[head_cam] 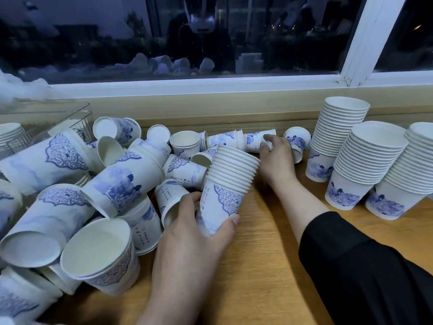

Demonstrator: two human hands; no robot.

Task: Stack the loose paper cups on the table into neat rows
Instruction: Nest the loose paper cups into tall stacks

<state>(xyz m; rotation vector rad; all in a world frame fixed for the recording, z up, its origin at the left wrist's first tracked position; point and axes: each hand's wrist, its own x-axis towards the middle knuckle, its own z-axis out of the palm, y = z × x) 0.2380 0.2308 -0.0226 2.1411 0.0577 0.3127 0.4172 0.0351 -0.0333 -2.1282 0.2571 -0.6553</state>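
Observation:
My left hand [199, 233] grips a tilted stack of nested white-and-blue paper cups [228, 184] just above the wooden table [264, 266]. My right hand [276, 153] reaches to the back of the table, its fingers closed around a single cup lying on its side [254, 139]. A big heap of loose cups [93, 195], lying in all directions, fills the left half. Three tall upright stacks [337, 141] [365, 165] [407, 174] stand at the right.
A clear plastic bin [58, 113] with more cups sits at the back left. A window sill and dark window [210, 43] run along the back. Another loose cup [296, 141] lies between my right hand and the stacks.

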